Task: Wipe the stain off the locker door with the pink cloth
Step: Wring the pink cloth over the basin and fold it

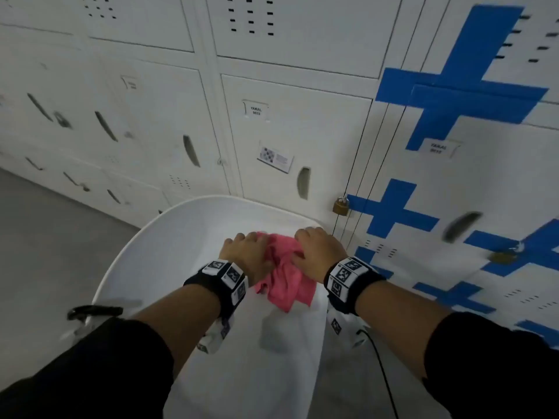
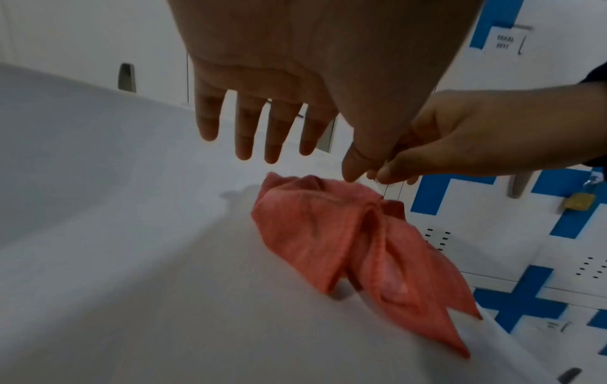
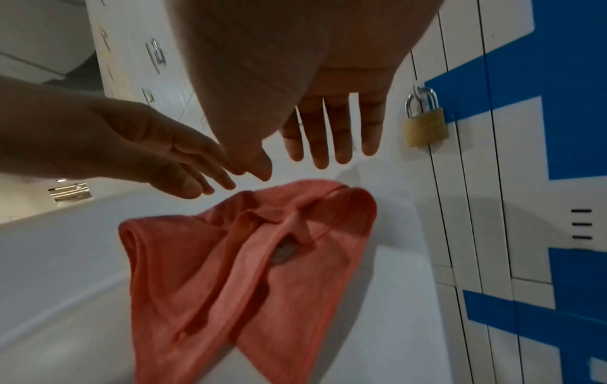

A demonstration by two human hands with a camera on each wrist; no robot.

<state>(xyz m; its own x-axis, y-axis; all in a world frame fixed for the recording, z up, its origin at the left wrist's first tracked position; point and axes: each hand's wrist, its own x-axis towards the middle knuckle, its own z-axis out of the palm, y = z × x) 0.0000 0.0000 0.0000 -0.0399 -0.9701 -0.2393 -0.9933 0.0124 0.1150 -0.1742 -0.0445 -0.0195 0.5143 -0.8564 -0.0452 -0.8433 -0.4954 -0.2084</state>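
The crumpled pink cloth (image 1: 284, 282) lies on a curved white surface (image 1: 181, 237) in front of the lockers. My left hand (image 1: 249, 249) hovers just over the cloth's left part and my right hand (image 1: 316, 247) over its right part. In the left wrist view my left hand (image 2: 302, 166) has straight, spread fingers above the cloth (image 2: 345, 246) and holds nothing. The right wrist view shows the same of my right hand (image 3: 295, 167) above the cloth (image 3: 246, 259). The white locker door (image 1: 302, 131) stands behind. I cannot make out a stain on it.
A brass padlock (image 1: 341, 206) hangs at the door's right edge, below a recessed handle (image 1: 303, 182). Blue tape crosses (image 1: 459, 89) cover the lockers to the right. More white lockers run off to the left above grey floor (image 1: 45, 252). A black cable (image 1: 384, 373) hangs under my right wrist.
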